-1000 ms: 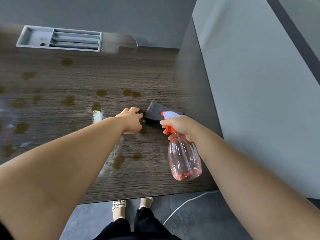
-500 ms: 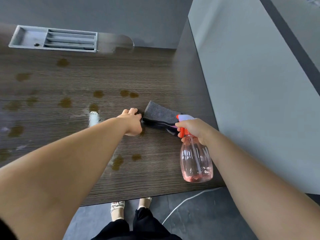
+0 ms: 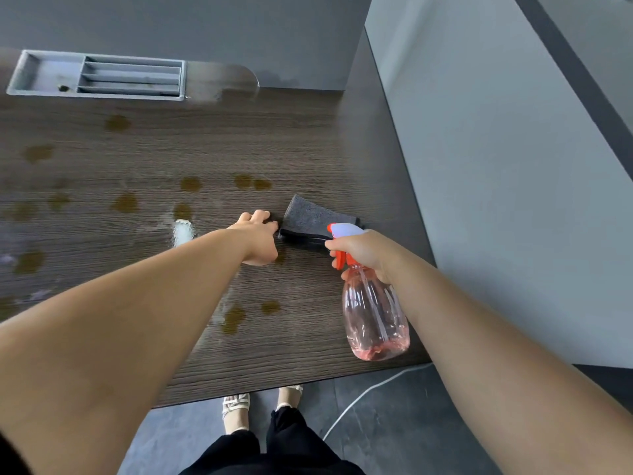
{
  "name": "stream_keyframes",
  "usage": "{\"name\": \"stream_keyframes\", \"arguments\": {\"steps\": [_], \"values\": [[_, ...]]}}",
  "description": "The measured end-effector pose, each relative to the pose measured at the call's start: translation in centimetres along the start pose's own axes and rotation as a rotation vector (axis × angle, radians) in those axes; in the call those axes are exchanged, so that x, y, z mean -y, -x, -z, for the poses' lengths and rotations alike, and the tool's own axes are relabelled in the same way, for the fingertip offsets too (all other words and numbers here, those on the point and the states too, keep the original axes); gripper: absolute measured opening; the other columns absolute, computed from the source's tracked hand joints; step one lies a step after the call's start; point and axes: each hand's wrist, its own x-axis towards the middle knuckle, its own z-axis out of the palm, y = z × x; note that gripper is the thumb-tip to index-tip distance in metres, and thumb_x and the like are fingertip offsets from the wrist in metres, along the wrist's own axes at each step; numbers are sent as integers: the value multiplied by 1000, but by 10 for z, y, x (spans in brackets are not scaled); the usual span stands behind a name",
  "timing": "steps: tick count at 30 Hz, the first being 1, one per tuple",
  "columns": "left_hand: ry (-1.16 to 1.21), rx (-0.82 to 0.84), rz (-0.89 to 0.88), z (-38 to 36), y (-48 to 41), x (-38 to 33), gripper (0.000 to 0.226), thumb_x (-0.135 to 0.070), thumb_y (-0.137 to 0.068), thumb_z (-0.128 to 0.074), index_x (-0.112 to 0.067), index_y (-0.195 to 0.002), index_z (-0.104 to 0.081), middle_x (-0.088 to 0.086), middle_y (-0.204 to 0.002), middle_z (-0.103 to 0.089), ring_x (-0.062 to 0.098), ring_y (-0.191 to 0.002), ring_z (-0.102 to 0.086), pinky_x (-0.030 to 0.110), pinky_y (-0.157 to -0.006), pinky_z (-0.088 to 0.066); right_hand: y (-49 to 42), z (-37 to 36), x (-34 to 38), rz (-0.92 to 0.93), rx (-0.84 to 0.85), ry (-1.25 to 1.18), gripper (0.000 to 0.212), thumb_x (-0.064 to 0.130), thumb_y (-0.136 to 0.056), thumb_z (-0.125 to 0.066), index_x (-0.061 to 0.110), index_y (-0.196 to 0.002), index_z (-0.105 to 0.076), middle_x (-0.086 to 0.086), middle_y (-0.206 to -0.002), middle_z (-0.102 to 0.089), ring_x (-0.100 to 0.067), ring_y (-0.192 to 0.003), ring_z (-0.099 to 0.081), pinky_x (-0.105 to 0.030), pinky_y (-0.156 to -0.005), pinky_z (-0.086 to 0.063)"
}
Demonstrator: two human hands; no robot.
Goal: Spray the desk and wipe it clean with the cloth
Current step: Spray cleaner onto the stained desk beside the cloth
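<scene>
The dark wood desk (image 3: 308,138) carries several brownish stains (image 3: 126,202) and a wet, shiny patch (image 3: 183,229). A folded grey cloth (image 3: 310,216) lies right of centre. My left hand (image 3: 260,236) is at the cloth's left edge, its curled fingers gripping that edge. My right hand (image 3: 363,250) holds a clear spray bottle (image 3: 375,317) with a little pink liquid by the neck, a finger on the orange trigger (image 3: 339,260). The bottle hangs above the desk's front right corner, its white nozzle over the cloth's near right end.
A grey recessed tray (image 3: 97,77) with slots is set into the desk's back left. A grey partition wall (image 3: 496,183) bounds the desk on the right. Beyond the front edge are my feet in sandals (image 3: 236,404) and a white cable (image 3: 370,394) on the dark floor.
My right hand swung the bottle to the right, then back left over the cloth's near end. My left hand has stayed at the cloth's left edge.
</scene>
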Motion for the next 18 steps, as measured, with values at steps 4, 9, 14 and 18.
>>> {"name": "stream_keyframes", "arguments": {"steps": [4,9,14,18], "values": [[-11,2,-1,0,0,1,66,-17,-90,-37,-24,-150,-11,-5,-158,4,25,-144,3,44,-115,-23,1,-6,5,-14,20,22,21,28,-91,-60,9,-100,-58,-9,-77,-58,-17,-51,-53,-19,-43,-44],[-11,-1,-6,0,0,1,67,-18,-90,-38,-23,-150,-11,-5,-158,4,25,-144,3,43,-115,-22,1,-5,3,-45,25,77,23,30,-91,-61,7,-93,-60,-7,-74,-59,-15,-51,-54,-21,-46,-46],[-22,-9,-12,0,1,2,66,-19,-89,-37,-23,-150,-13,-3,-158,2,26,-144,1,43,-115,-23,9,4,-7,-11,-2,-2,21,20,-92,-60,12,-111,-55,-8,-83,-58,-12,-51,-54,-20,-44,-47],[-24,-11,-11,2,3,0,66,-19,-89,-37,-22,-150,-13,-3,-158,2,26,-144,1,41,-115,-22,7,12,-8,27,-76,-71,39,14,-93,-56,7,-131,-47,-7,-83,-54,-13,-60,-51,-20,-42,-46]]}}
